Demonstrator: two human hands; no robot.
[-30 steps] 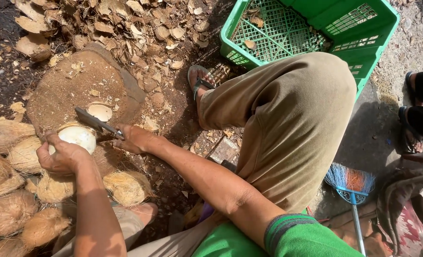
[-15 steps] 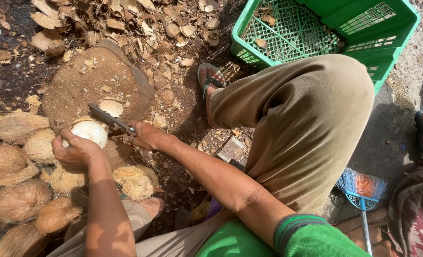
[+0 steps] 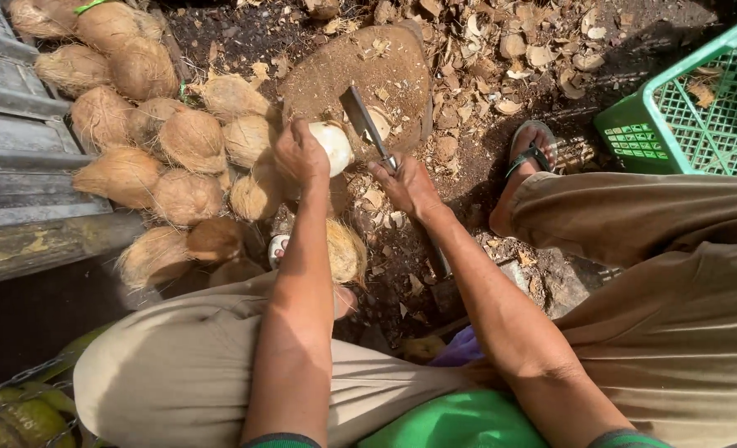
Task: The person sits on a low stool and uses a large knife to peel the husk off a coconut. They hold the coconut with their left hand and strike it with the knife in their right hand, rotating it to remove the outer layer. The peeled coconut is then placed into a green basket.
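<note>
White flesh shows on the peeled coconut (image 3: pixel 333 146), gripped in the left hand (image 3: pixel 300 154) over the flat chopping stone (image 3: pixel 335 75). The right hand (image 3: pixel 407 187) is closed round the cleaver (image 3: pixel 363 120), whose blade lies against the nut; compared with a moment ago the view has swung left, while the hands and blade sit much as they did, so trimming goes on. Husked brown coconuts (image 3: pixel 169 141) crowd the left side, husk chips (image 3: pixel 501 58) litter the ground, and a green crate (image 3: pixel 700 116) stands well apart on the right.
</note>
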